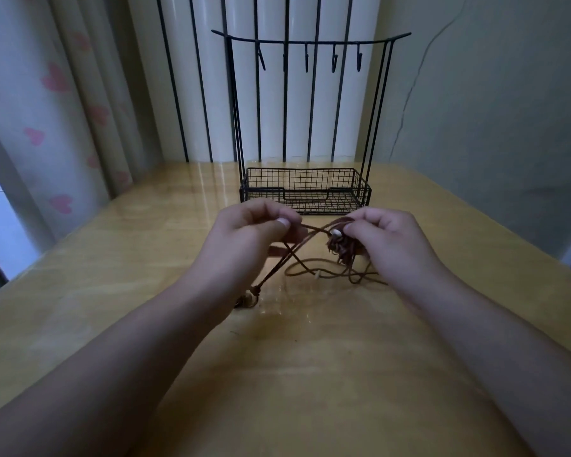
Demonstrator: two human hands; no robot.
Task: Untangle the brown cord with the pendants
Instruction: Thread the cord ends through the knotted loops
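- While both hands are hovering just above the table [112, 291], the left hand [244, 235] is pinching a strand of the brown cord [310, 229] between thumb and curled fingers.
- The right hand [389, 239] is gripping the tangled bunch [342, 247] with fingers curled together, a pale bead [336, 233] showing just beside its fingertips.
- Loose loops are trailing onto the table between the wrists, and a pendant [249, 300] is lying by the left wrist.
- A black wire rack [305, 192] with hooks is standing just behind the hands, before a curtain [63, 94].
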